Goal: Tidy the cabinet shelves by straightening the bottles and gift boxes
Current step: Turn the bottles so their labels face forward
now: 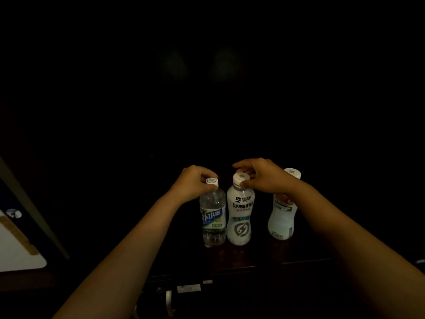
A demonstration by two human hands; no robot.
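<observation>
Three bottles stand upright near the front edge of a dark shelf. The left hand has its fingertips pinched around the cap of the clear bottle; the right hand is likewise closed on the cap of the white bottle, just beside it and close to touching. A third bottle stands apart to the right, partly behind the right forearm. All are plastic, so not fragile; the clear one looks full, and the other two are probably full also, hence moderately heavy and stable on their bases. A cap pinch suffices for sliding or turning labels forward; for lifting, a grip round the waist of the body would be surer, the smooth labels being somewhat slippery. The shelf lip lies close in front, so any shift should go rearward or sideways. Free room exists between the white and third bottles; the far shelf is too dark to judge.
</observation>
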